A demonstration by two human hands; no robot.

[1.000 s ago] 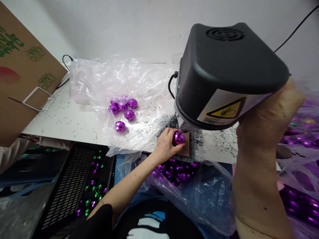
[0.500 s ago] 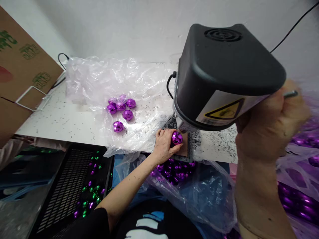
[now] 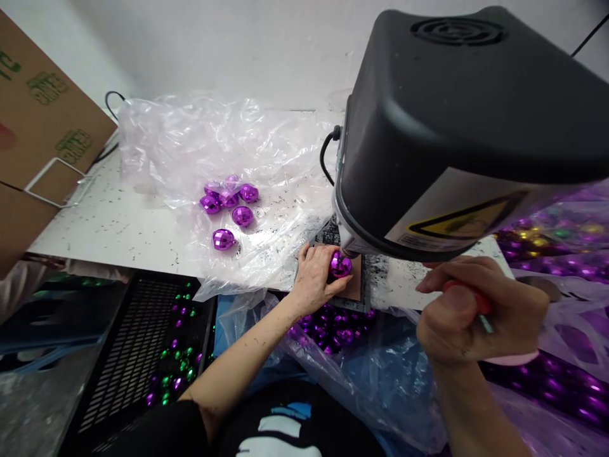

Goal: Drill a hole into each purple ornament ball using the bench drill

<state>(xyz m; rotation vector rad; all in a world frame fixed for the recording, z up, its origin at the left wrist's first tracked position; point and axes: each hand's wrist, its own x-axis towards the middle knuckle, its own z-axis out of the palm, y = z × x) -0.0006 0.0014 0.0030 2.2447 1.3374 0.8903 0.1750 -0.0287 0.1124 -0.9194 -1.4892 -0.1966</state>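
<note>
Left hand (image 3: 314, 276): grip clamped on the faceted purple bauble (image 3: 340, 264) over the brown pad (image 3: 352, 287), near the bench's (image 3: 404, 285) front edge. From it, black machine head (image 3: 466, 108), 1 o'clock; loose baubles (image 3: 242, 216), 10 o'clock; narrow open strip, 3 o'clock. Right hand (image 3: 483, 314), 4 o'clock: grip closed around a red handle (image 3: 464, 291).

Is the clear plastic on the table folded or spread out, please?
Spread out, though wrinkled: the clear plastic covers a broad stretch of the white table.
</note>
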